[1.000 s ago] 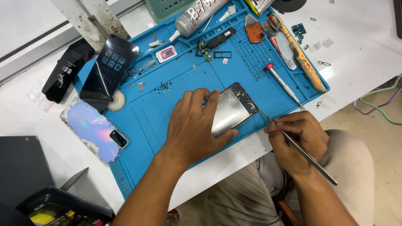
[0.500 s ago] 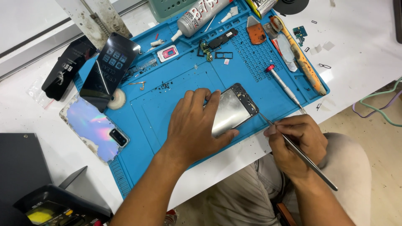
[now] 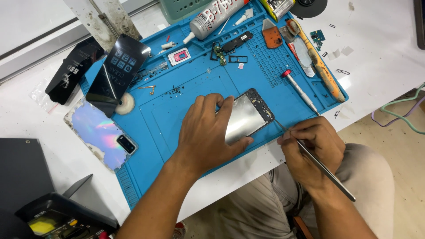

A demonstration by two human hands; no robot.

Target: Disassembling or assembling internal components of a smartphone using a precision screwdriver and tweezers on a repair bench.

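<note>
An opened phone frame (image 3: 248, 116) with a shiny metal inner plate lies on the blue work mat (image 3: 186, 106). My left hand (image 3: 206, 132) presses flat on its left half and holds it down. My right hand (image 3: 312, 148) grips thin metal tweezers (image 3: 318, 161) like a pen. Their tip touches the frame's right edge near its top corner.
An iridescent back cover (image 3: 101, 133) and dark screen panels (image 3: 117, 73) lie at the mat's left. A red-capped screwdriver (image 3: 300, 90), an orange tool (image 3: 315, 59), a glue tube (image 3: 217, 17) and small loose parts sit along the mat's far side. A meter (image 3: 53, 221) is bottom left.
The tweezer tip has stayed at the frame's right edge with only slight shifts of my right hand. My left hand has kept its place on the phone.
</note>
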